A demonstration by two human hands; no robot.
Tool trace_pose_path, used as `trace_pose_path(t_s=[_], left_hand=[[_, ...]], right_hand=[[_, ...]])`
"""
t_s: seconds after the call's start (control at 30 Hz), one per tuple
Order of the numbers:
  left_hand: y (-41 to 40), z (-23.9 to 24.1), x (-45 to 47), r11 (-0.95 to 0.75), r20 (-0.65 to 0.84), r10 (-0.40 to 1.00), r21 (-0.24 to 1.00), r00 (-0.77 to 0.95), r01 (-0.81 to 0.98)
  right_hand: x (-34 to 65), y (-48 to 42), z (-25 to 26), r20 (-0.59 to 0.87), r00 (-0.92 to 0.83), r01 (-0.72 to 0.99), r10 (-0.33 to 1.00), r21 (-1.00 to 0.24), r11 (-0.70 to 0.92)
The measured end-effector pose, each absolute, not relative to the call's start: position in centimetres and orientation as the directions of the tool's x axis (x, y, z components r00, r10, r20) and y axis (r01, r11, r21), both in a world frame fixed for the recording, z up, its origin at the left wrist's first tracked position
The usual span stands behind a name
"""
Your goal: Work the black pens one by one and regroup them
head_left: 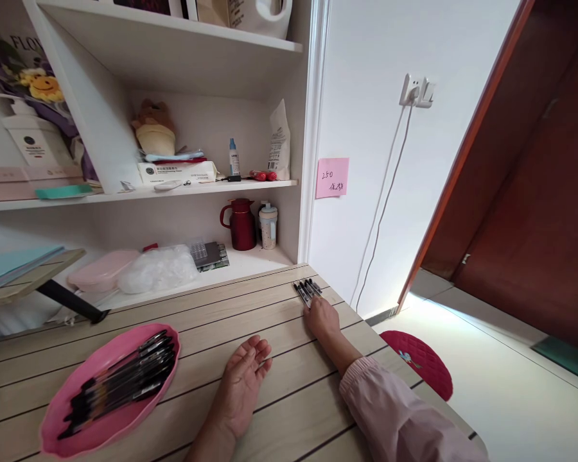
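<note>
1. The right hand (324, 319) reaches to the far right of the wooden table (279, 423). Its fingertips touch the near ends of a bunch of black pens (307, 290); whether they have closed on it cannot be told.
2. That bunch lies flat by the table's far right edge.
3. The left hand (243, 385) rests palm up in the middle, fingers loosely spread, holding nothing.
4. At the near left a pink bowl (101, 436) holds more pens (125, 375).

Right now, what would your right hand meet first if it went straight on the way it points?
The right hand would meet the bunch of black pens lying right at its fingertips, probably touching them.
</note>
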State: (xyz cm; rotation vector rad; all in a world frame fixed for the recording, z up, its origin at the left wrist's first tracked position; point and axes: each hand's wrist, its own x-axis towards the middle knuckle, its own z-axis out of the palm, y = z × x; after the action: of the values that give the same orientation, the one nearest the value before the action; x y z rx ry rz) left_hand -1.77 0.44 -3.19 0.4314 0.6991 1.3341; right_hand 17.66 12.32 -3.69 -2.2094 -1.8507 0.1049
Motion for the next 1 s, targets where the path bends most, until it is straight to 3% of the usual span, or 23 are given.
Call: trace_pose_path(t_s=[0.57,0.83,1.0], left_hand=[[0.4,-3.2,-1.9,0.201,-0.207,0.975,0.661,0.081,-0.723],[-0.1,-2.4,-2.2,0.137,-0.178,0.984,0.71,0.013,-0.691],[-0.5,-0.5,-3.4,0.006,-0.094,0.986,0.846,-0.138,-0.534]], right_hand=[[17.2,11.2,-2.5,0.121,0.144,0.966,0.982,-0.234,-0.113],[11.6,3.8,-0.7,0.048,-0.24,0.956,0.97,-0.161,0.244],[10.0,1.9,-1.9,0.05,-0.391,0.909,0.919,-0.135,0.394]])
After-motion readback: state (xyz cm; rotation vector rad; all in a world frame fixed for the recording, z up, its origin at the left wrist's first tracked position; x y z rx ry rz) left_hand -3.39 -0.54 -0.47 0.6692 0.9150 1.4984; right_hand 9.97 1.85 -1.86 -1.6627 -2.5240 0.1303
